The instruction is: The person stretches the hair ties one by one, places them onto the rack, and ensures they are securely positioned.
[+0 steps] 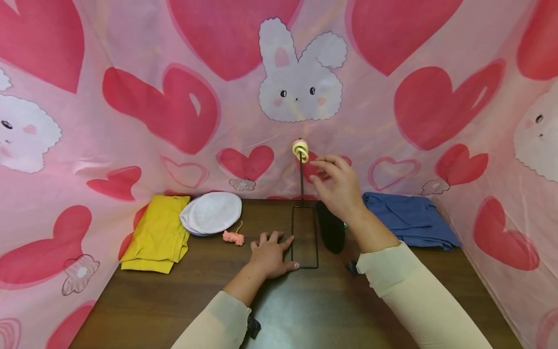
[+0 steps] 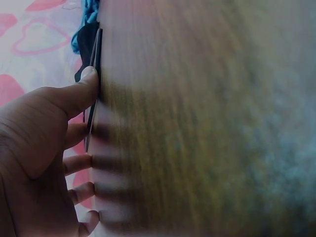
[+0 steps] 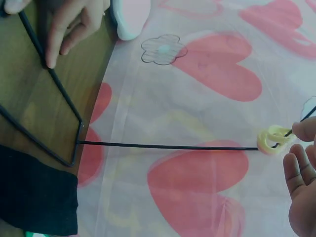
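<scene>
1. Atop the wire stand, on its upright rod, are the yellow rings.
2. From the right hand they lie just to the left and slightly higher; the head view shows a narrow gap between them and its fingertips.
3. That hand is much the nearer one, its thumb and fingers loosely bent and parted, with nothing seen between them.
4. Well below the rings, the left hand has its fingers spread, the thumb and index finger touching the left bar of the stand's base.
5. Along the table, the base's long axis runs straight away from the person; the rod rises upright from its far end.
6. Being round, the rings show no clear long axis. Past them the rod bends; I cannot tell which way its tip points.
</scene>
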`<action>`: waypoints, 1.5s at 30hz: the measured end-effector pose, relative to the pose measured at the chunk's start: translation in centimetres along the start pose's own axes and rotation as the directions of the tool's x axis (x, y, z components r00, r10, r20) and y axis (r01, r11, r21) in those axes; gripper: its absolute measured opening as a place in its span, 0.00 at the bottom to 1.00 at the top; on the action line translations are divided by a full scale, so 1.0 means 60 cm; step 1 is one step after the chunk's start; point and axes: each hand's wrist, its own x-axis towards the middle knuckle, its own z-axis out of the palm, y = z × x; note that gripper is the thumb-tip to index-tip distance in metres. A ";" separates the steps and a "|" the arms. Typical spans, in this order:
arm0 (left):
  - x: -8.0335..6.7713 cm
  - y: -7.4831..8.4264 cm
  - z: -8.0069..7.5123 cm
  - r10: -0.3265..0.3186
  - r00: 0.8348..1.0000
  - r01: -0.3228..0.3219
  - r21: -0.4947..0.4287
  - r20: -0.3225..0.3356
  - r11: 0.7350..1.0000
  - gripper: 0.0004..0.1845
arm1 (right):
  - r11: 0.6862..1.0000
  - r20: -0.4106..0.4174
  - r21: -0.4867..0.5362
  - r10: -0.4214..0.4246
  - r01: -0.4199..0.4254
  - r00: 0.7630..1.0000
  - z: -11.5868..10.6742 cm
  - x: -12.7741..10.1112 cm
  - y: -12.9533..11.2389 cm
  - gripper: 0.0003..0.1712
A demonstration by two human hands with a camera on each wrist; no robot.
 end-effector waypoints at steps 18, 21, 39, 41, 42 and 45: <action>-0.004 -0.005 0.006 -0.004 1.000 0.004 -0.001 -0.010 1.000 0.46 | 0.998 0.055 -0.050 0.049 -0.046 0.997 -0.058 -0.127 -0.017 0.21; -0.003 -0.003 0.005 0.004 1.000 -0.004 -0.001 -0.013 1.000 0.46 | 0.998 0.057 -0.045 0.042 -0.039 0.997 -0.067 -0.144 -0.010 0.21; -0.002 0.004 -0.002 -0.003 1.000 0.003 0.010 -0.019 1.000 0.45 | 0.989 0.143 -0.117 0.106 -0.090 0.984 -0.127 -0.251 0.029 0.24; -0.003 0.004 -0.001 -0.006 1.000 0.006 0.011 -0.017 1.000 0.45 | 0.987 0.149 -0.123 0.118 -0.100 0.982 -0.134 -0.263 0.033 0.25; -0.003 0.003 0.000 -0.007 1.000 0.007 0.011 -0.015 1.000 0.45 | 0.986 0.151 -0.128 0.122 -0.103 0.981 -0.137 -0.269 0.034 0.25; -0.004 0.003 0.001 -0.011 1.000 0.011 0.011 -0.010 1.000 0.44 | 0.984 0.156 -0.139 0.131 -0.109 0.979 -0.147 -0.284 0.041 0.26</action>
